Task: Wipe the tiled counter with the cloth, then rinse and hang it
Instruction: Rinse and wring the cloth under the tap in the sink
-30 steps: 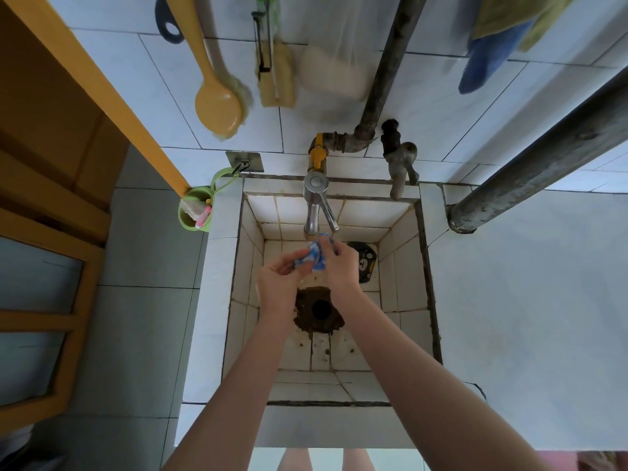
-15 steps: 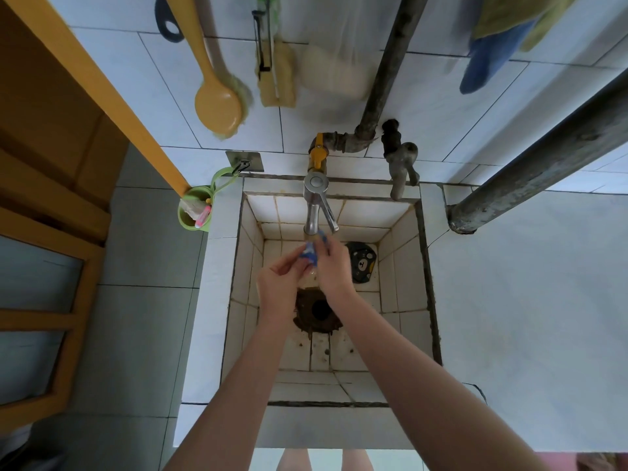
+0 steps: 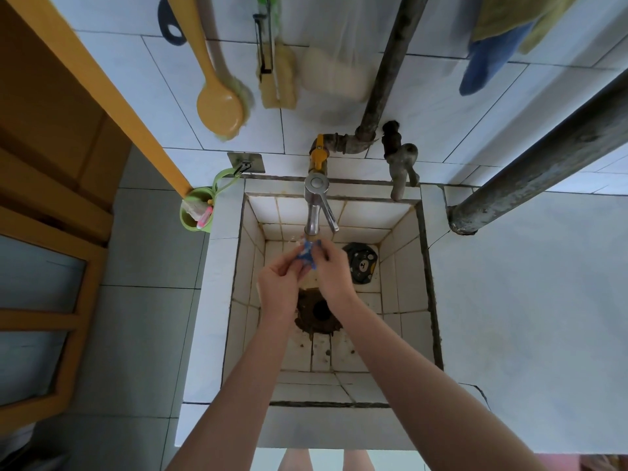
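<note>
A small blue-and-white cloth (image 3: 307, 253) is bunched between my two hands, right under the spout of the steel tap (image 3: 316, 207). My left hand (image 3: 279, 285) pinches its left side and my right hand (image 3: 333, 268) grips its right side. Both hands hover over the tiled sink basin (image 3: 401, 266), above the rusty drain hole (image 3: 319, 311). The tiled counter (image 3: 530, 317) spreads out to the right of the sink. Most of the cloth is hidden by my fingers.
A black round object (image 3: 360, 261) lies in the basin's right corner. A green cup (image 3: 197, 212) hangs left of the sink. A yellow brush (image 3: 221, 107), sponges and a blue cloth (image 3: 486, 62) hang on the wall. A thick pipe (image 3: 543, 158) slants over the counter.
My hands keep working the cloth under the tap; they drew closer together half a second ago and have now parted slightly, showing more of the cloth.
</note>
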